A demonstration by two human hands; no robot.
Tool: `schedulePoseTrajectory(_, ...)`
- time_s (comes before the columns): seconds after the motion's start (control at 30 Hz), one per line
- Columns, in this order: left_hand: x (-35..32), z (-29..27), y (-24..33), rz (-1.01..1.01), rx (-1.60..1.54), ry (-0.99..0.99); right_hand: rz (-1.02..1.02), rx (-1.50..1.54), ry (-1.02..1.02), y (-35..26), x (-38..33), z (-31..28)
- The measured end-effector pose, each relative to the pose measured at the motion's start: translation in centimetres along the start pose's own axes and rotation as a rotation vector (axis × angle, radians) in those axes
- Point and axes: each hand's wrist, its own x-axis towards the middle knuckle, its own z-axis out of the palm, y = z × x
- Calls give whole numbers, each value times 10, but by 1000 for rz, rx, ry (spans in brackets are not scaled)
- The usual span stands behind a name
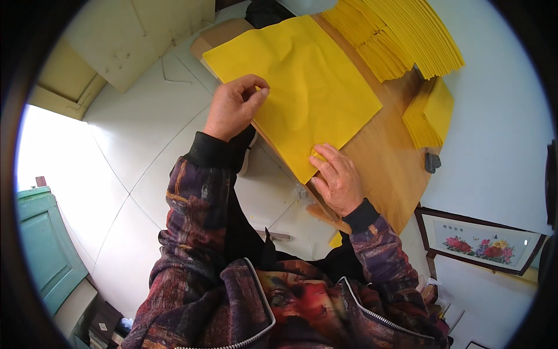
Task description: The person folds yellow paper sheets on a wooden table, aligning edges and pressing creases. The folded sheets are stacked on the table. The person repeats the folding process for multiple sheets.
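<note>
A large yellow sheet (308, 87), soft like cloth or paper, lies slightly creased over a wooden table (381, 157). My left hand (235, 107) is over its left edge, fingers curled in and thumb tip close to the index finger. Whatever that pinch holds, if anything, is too small to make out. At the sheet's near corner, my right hand (338, 181) has its fingers bent on the yellow material, a small fold of it showing between them. The thumb sits beside the corner's edge.
Stacks of folded yellow sheets (415, 38) stand at the table's far right, with a smaller folded pile (430, 113) nearer. A dark grey lump (432, 163) sits by the table's right edge. A framed flower picture (479, 241) leans at right. Pale floor tiles (139, 157) stretch left.
</note>
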Motion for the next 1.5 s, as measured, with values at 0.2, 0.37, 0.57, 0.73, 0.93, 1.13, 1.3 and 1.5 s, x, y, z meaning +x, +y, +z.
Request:
schedulePoseTrajectory(0.2,-24,-8,10,-81,238,-243,20,-6,99,-5,0,4)
schedulePoseTrajectory(0.37,-57,-1,11,-34,212,-411,4,50,126,-1,2,4)
schedulePoseTrajectory(0.57,-52,4,-1,-335,-239,-551,95,226,179,-3,7,2)
schedulePoseTrajectory(0.73,-42,13,-16,-311,-313,-637,252,407,98,-1,12,-4)
schedulePoseTrajectory(0.93,-41,20,-31,-318,-545,-602,350,638,97,6,14,-4)
schedulePoseTrajectory(1.13,-39,26,-25,-356,-434,-514,441,635,123,9,18,-7)
schedulePoseTrajectory(1.3,-38,33,-22,-379,-302,-414,506,737,193,6,16,0)
schedulePoseTrajectory(1.5,-40,34,-21,-375,-350,-353,295,816,291,-1,1,-4)
